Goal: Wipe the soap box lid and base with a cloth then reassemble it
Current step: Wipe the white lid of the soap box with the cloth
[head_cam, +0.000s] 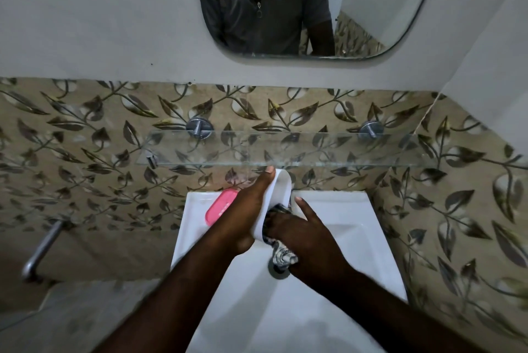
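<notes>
My left hand (245, 209) holds the white soap box base (277, 198) tilted on its edge above the white sink (351, 224). Its thumb reaches the base's top end. My right hand (300, 235) presses a grey patterned cloth (281, 255) against the inner side of the base, index finger stretched out. Part of the cloth hangs down below the base. The pink soap box lid (220, 205) lies flat on the sink's back left ledge, just left of my left hand.
A glass shelf (285, 149) on two metal brackets runs across the tiled wall right above the hands. The sink drain (275, 271) shows under the cloth. A metal pipe (43, 249) sticks out at the left. A mirror (371, 4) hangs above.
</notes>
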{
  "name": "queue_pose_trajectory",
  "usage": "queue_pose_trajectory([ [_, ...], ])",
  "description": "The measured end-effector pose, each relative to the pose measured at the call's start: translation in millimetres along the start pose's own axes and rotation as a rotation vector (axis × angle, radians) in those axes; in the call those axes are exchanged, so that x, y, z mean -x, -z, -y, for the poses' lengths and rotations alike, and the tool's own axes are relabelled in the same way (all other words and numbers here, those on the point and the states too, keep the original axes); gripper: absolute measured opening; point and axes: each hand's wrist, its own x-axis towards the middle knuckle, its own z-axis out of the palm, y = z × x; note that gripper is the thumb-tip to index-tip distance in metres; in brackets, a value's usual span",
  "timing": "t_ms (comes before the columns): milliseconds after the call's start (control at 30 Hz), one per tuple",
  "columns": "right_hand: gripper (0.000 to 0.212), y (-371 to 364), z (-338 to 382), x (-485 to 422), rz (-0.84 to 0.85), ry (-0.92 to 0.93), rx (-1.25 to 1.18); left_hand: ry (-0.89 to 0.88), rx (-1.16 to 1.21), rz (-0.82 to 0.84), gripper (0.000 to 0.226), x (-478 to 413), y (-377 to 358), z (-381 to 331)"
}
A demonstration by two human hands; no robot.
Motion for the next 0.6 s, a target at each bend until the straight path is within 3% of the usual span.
queue_pose_trajectory([
  [67, 0.051, 7.3, 0.6, -3.8, 0.086, -0.015, -0.06, 0.017, 0.022, 0.01, 0.052, -3.2, 3.7, -3.3],
  [167, 0.055, 8.0, 13.5, -6.1, 0.036, 0.025, -0.149, 0.046, 0.11, 0.046, 0.053, -6.2, 16.4, -7.8],
  [233, 0.046, 4.5, 15.9, -7.9, -0.071, -0.007, -0.195, 0.081, 0.151, 0.103, 0.056, -6.8, 24.1, -6.7],
  [300, 0.027, 7.5, 18.5, -10.9, -0.25, -0.169, -0.353, 0.087, 0.129, 0.158, 0.058, -3.4, 25.0, -2.6],
  [400, 0.015, 18.5, 31.9, -20.4, -0.345, -0.519, -0.743, -0.043, 0.127, 0.165, 0.059, 0.6, 17.2, 13.3],
  [533, 0.017, 15.9, 52.6, -30.2, -0.364, -0.555, -0.976, -0.224, 0.205, 0.103, 0.028, 8.1, 4.5, 34.0],
  [600, 0.021, 13.1, 59.5, -28.2, -0.348, -0.468, -0.983, -0.259, 0.32, 0.088, 0.028, 8.7, 6.7, 31.1],
])
